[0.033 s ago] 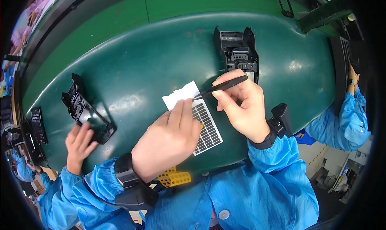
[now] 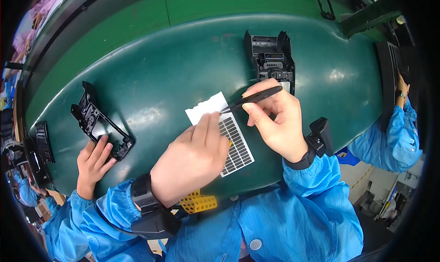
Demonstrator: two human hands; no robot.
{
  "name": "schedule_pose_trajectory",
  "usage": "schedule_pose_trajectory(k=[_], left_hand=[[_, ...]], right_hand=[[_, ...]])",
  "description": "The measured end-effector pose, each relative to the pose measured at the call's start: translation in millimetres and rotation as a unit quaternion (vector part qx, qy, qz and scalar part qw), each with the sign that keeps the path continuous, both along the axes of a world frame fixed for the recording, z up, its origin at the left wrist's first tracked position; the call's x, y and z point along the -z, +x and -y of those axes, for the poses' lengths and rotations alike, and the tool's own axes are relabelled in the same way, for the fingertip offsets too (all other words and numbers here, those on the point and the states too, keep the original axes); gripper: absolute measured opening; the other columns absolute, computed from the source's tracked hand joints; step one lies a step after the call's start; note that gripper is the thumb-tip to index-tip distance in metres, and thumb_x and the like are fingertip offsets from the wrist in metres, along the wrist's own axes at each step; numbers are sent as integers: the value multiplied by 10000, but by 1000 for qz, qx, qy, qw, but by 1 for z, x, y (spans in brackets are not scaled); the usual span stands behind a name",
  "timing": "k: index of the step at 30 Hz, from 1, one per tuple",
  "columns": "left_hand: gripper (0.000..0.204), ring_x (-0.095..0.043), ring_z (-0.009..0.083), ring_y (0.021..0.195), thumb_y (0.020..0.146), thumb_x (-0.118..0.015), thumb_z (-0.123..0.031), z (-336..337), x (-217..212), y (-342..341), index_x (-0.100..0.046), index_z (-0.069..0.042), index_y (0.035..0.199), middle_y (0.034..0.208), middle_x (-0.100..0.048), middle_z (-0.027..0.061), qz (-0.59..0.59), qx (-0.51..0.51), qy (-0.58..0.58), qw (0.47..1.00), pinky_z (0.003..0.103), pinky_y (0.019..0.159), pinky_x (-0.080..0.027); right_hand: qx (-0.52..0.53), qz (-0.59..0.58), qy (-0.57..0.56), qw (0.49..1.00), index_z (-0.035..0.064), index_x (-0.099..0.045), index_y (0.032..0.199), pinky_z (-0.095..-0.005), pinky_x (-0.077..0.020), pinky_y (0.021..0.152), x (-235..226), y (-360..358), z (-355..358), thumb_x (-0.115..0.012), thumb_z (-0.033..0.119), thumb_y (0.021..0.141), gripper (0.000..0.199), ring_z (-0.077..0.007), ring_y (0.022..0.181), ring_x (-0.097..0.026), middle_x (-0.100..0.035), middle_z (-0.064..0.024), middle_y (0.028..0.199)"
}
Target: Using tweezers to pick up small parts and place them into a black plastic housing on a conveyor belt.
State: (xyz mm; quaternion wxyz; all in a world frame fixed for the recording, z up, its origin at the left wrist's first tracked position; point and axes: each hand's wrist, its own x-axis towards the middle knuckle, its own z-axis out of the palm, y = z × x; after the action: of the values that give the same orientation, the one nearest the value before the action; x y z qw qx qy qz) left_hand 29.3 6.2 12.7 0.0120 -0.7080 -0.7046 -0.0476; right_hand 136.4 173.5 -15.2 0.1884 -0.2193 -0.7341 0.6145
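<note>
My right hand (image 2: 280, 124) is closed around black tweezers (image 2: 256, 98). Their tips rest at the upper part of a white label sheet (image 2: 207, 107), close to my left fingertips. The sheet lies on the green table and carries rows of small dark rectangular labels (image 2: 237, 147). My left hand (image 2: 192, 159) lies across the sheet, its fingers stretched out and pressing near the top row; it covers the sheet's left part. A small yellow bit shows beside my left thumb. Just beyond my right hand stands a black plastic housing (image 2: 274, 62), partly hidden by that hand.
At left, a co-worker's hand (image 2: 94, 163) touches a black plastic frame (image 2: 103, 122). Another black part (image 2: 44, 143) lies at the far left. A yellow perforated piece (image 2: 198, 202) sits at the near table edge. Another person's hand (image 2: 402, 85) is at the far right.
The co-worker's hand at left has come onto the black frame, which has tilted and shifted slightly. My hands, the tweezers and the label sheet look unmoved.
</note>
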Motion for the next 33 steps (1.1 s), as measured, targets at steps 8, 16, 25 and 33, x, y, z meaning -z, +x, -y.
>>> schedule_pose_trajectory(k=[8, 16, 25, 33], left_hand=[[138, -656, 320, 1011, 745, -601, -92, -2, -2, 1, -551, 25, 796, 1109, -622, 283, -4, 11, -3, 1000, 331, 727, -563], [131, -659, 320, 1000, 731, -590, -83, -7, -5, 0, -552, 27, 792, 1083, -632, 273, -9, 15, -12, 1000, 327, 737, -568], [135, -659, 321, 994, 754, -599, -89, -10, -4, -1, -572, 28, 815, 1090, -639, 242, 27, -2, 5, 1000, 347, 766, -565], [120, -633, 389, 995, 765, -653, -35, -30, -31, 7, -547, 10, 795, 1161, -627, 213, 287, -46, 68, 954, 427, 866, -534]], right_hand=[[-8, 6, 62, 998, 14, -608, 964, -251, -449, 521, -2, 1, 0, -667, -33, 810, 171, -110, 568, -595, -617, -82, 846], [-8, -7, 69, 998, 14, -604, 952, -248, -451, 518, 1, 0, -4, -661, -32, 818, 153, -107, 578, -603, -620, -74, 820], [14, -53, -83, 995, 12, -568, 1031, -209, -469, 532, -5, 9, -13, -614, -48, 872, 176, -86, 626, -604, -621, -41, 845], [126, -124, -49, 983, -5, -552, 1062, -220, -431, 519, -34, 25, -76, -623, 49, 889, 195, -138, 622, -609, -625, -91, 903]])
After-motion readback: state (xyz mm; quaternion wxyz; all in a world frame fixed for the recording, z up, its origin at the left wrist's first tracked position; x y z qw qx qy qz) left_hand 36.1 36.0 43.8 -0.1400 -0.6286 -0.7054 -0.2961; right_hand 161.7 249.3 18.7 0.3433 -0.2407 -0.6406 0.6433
